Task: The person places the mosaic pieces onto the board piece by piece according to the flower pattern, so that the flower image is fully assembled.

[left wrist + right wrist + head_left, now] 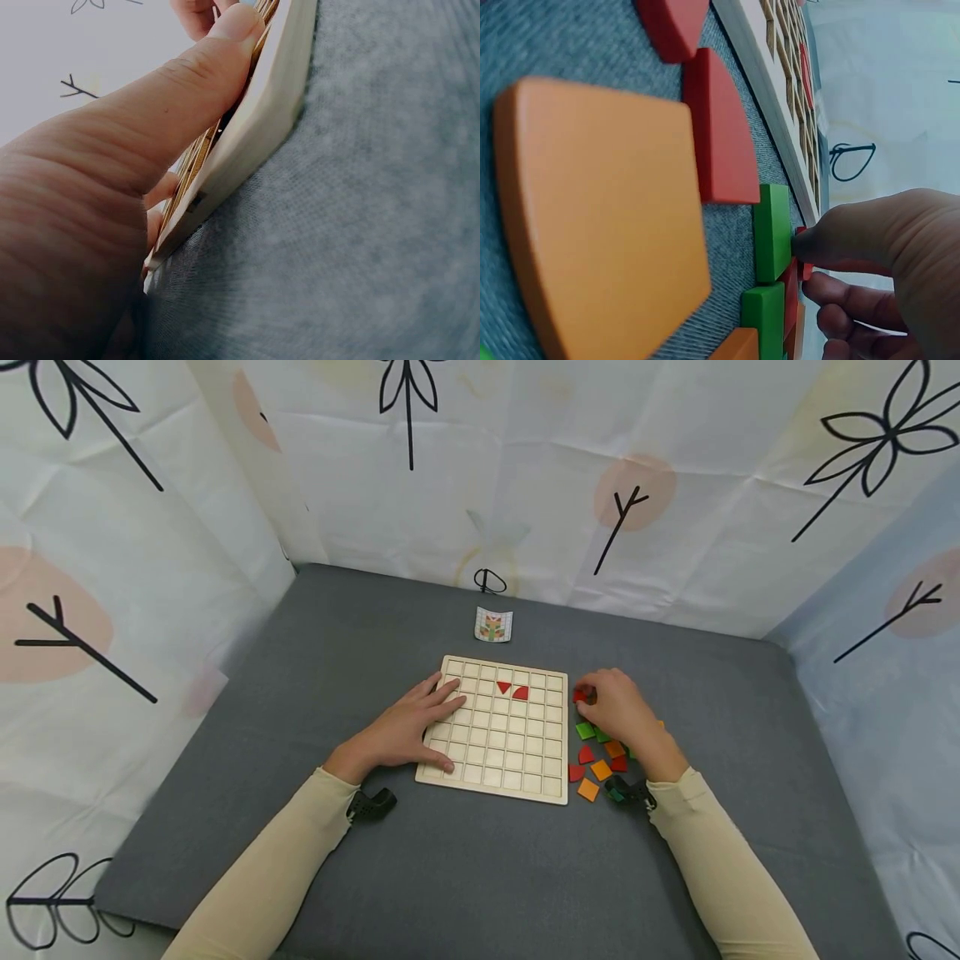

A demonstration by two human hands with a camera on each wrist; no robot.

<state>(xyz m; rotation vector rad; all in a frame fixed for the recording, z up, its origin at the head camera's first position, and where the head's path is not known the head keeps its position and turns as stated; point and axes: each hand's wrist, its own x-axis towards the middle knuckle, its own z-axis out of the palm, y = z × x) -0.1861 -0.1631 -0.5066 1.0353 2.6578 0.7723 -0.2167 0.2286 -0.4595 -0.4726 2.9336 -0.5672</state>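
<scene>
A wooden grid board (517, 752) lies on the grey table, with a red triangle tile (504, 687) and a red rounded tile (521, 693) in its upper cells. My left hand (401, 727) rests on the board's left side, fingers spread; in the left wrist view its thumb (180, 97) lies along the board's edge. Just right of the board, my right hand (621, 708) pinches a red tile (580, 696) between thumb and fingers. In the right wrist view that red tile (804, 262) is mostly covered, so its shape cannot be told.
Loose tiles lie right of the board: green squares (585, 731), orange ones (588, 789) and red rounded ones (576, 772), some partly under the right wrist. Behind the board is a small picture card (493, 625). Patterned white cloth (525, 510) hangs around the table.
</scene>
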